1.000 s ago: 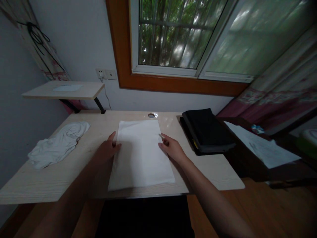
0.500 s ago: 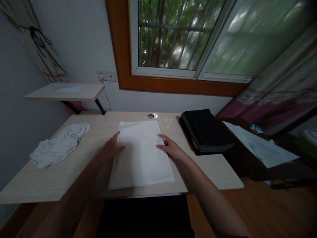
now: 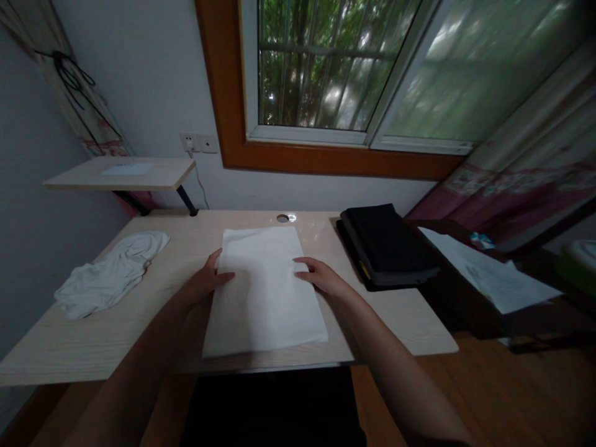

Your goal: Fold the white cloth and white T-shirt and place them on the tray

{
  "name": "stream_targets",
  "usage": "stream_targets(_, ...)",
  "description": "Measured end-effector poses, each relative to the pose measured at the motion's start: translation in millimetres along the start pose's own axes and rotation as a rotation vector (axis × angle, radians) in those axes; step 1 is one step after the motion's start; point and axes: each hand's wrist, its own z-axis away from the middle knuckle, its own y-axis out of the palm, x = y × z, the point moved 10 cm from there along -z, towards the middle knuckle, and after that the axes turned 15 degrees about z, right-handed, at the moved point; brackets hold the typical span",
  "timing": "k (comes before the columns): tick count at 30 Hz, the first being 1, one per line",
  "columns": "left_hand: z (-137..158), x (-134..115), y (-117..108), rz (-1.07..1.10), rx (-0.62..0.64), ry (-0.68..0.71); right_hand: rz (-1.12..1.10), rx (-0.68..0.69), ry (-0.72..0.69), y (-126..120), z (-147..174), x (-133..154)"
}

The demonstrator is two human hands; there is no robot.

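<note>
At the far left corner of the table [image 3: 405, 316], a raised shelf [image 3: 161, 174] stands on black legs and carries a white paper [image 3: 127, 169]. A crumpled white cloth [image 3: 109, 273] lies along the table's left edge. The left forearm [image 3: 153, 335] crosses the near edge and angles inward to the right, the wrist nearly straight. The left hand [image 3: 205, 280] is positioned at the left side of the flat white cloth [image 3: 265, 304]: forefinger directed away along the side, thumb extended across the upper surface, the two parted in a C-shape, unclenched. The flat white cloth lies at the middle of the table, its near side just inside the near edge and its far side short of the far edge, where a round hole [image 3: 282, 218] is located. The right hand [image 3: 321, 276] mirrors the left at the opposite side, forefinger and thumb extended inward over the fabric, separated and unclenched; the remaining fingers are mostly hidden. The right forearm [image 3: 382, 335] slopes inward to the left across the near edge. A black stack [image 3: 388, 239] rests by the table's right edge, well apart from the fabric.
</note>
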Motion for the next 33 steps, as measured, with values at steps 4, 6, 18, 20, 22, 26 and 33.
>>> stream_targets(4,-1.4,-5.8,1.2,-0.088,-0.019,0.049,0.018,-0.016,0.05,-1.2,2.8,3.3)
stream_targets(6,-1.5,-9.1,2.0,-0.069,-0.032,0.062,-0.031,-0.013,0.071,-1.0,4.8,5.1)
stream_targets(18,0.3,-30.6,5.6,0.239,-0.049,0.075,-0.383,-0.019,0.1,-6.3,10.5,33.0)
stream_targets(20,-0.1,-31.6,6.8,0.234,-0.029,0.052,-0.373,0.009,0.123,-5.3,10.2,31.6)
stream_targets(22,-1.2,-31.2,8.6,0.215,-0.005,0.028,-0.367,0.063,0.151,-2.0,10.5,29.3)
stream_targets(26,-6.0,-20.8,10.9,0.154,0.016,-0.072,-0.346,0.118,0.222,1.8,10.6,21.7)
stream_targets(33,-26.4,-54.1,10.1,0.107,-0.009,0.15,-0.362,-0.045,0.2,-18.2,-13.7,28.9)
